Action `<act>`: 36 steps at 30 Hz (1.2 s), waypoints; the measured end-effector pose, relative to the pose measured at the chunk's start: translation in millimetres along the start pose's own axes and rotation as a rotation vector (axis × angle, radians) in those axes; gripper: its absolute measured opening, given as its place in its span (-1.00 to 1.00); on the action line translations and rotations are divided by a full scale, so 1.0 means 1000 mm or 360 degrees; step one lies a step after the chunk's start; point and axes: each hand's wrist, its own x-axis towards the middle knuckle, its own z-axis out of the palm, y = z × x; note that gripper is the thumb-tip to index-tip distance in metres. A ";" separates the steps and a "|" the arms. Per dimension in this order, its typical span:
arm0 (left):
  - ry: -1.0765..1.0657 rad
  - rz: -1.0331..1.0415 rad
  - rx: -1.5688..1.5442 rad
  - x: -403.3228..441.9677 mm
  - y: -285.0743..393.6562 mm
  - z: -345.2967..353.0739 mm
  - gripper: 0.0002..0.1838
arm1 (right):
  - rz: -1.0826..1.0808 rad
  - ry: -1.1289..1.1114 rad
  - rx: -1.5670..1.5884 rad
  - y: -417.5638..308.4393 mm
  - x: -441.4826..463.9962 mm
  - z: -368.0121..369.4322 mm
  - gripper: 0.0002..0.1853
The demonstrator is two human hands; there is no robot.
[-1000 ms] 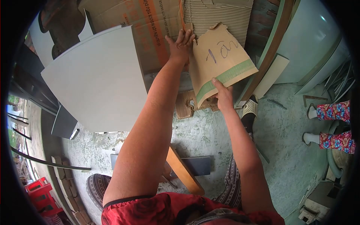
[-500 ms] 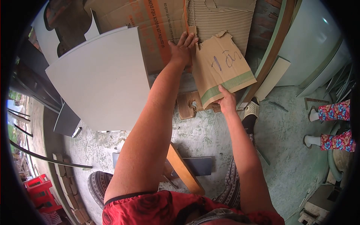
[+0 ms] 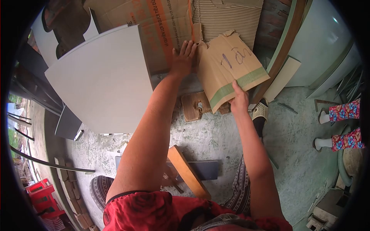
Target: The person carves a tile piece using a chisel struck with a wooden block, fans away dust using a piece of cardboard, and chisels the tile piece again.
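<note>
My right hand point(image 3: 239, 101) grips the lower edge of a torn cardboard piece point(image 3: 227, 63), thumb on top and fingers beneath. Handwriting and a green stripe mark this piece. With fingers spread, my left hand point(image 3: 182, 57) lies flat against a large printed cardboard sheet point(image 3: 154, 46) with orange lettering, close to the torn piece's left edge. Behind them stands a corrugated cardboard sheet point(image 3: 231, 19). A broad pale grey panel point(image 3: 102, 79) leans just left of my left forearm.
On the floor lie a wooden block with a hole point(image 3: 191, 109), an orange-brown wooden bar point(image 3: 189, 173) and a dark grey board point(image 3: 208, 170). A wooden post point(image 3: 283, 50) leans at right. Another person's feet point(image 3: 323, 144) are at far right; a red crate point(image 3: 43, 198) sits lower left.
The torn cardboard has shifted slightly right in my right hand, its lower right corner swinging outward. My left hand has slid a little down and left along the printed sheet.
</note>
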 end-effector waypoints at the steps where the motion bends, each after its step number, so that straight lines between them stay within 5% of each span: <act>1: 0.0048 -0.0024 -0.0116 -0.003 0.002 0.004 -0.08 | 0.0003 0.0003 -0.0009 -0.001 -0.002 0.003 -0.59; 18: -0.0202 -0.0257 0.0160 0.005 0.009 -0.004 -0.23 | 0.0362 -0.0250 -0.0010 0.047 -0.017 -0.015 -0.73; 26: -0.0540 -0.0312 0.0307 0.013 0.012 -0.018 0.01 | 0.0313 -0.0101 -0.0236 0.012 -0.032 -0.002 -0.73; 30: -0.0407 -0.0365 0.0137 0.007 0.019 -0.006 -0.09 | 0.0243 -0.0159 -0.0291 -0.007 -0.040 0.010 -0.76; 36: -0.0005 -0.0312 0.0294 0.007 0.011 0.025 0.21 | 0.0305 -0.0189 -0.0213 -0.005 -0.043 0.010 -0.75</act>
